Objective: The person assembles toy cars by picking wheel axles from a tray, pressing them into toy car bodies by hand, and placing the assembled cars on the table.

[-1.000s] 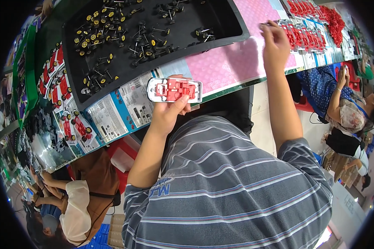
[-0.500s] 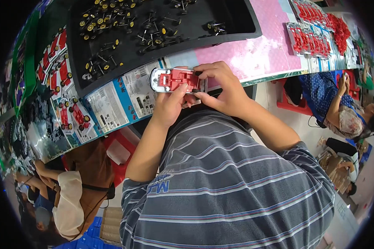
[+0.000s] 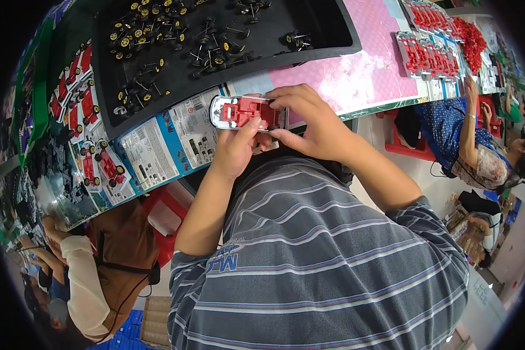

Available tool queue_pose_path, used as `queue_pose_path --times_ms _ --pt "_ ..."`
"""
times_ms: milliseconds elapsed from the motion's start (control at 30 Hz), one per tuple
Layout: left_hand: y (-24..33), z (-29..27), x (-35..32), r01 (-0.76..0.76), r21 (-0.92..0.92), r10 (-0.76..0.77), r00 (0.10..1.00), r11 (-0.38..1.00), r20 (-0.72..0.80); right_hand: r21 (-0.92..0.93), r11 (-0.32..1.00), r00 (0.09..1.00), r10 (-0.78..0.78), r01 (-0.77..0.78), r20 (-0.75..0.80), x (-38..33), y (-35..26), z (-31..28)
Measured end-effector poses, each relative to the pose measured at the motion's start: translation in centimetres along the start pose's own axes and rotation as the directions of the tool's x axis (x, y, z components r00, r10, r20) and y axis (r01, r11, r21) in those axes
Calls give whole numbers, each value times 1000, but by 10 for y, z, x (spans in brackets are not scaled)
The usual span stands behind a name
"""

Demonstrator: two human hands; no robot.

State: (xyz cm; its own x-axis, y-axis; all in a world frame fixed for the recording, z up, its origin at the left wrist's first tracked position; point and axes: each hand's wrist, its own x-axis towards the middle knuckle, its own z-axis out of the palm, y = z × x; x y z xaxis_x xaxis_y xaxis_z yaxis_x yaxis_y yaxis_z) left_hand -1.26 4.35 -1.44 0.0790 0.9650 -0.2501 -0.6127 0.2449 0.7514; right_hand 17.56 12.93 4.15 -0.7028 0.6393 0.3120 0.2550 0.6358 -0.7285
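At frame centre-top, the left hand (image 3: 234, 153) cradles a clear plastic blister tray of red toy-car parts (image 3: 248, 112); the right hand (image 3: 315, 125) pinches its right end. It looks light and flexible, best gripped by the rims.

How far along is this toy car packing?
Done: finished red cars with wheels lie at the left. In hand: the left hand and right hand hold a clear tray with red car parts. Left: loose wheel axles fill the black bin, and more red trays wait.
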Motion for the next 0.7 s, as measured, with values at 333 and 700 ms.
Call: queue_pose_path --times_ms 333,700 --pt "-1 -1 1 -51 -20 52 998 998 41 -542 755 867 489 -368 92 134 6 -77" --pt "1 0 -1 -16 -90 18 1000 996 25 -444 880 983 185 -169 -7 118 27 -71"
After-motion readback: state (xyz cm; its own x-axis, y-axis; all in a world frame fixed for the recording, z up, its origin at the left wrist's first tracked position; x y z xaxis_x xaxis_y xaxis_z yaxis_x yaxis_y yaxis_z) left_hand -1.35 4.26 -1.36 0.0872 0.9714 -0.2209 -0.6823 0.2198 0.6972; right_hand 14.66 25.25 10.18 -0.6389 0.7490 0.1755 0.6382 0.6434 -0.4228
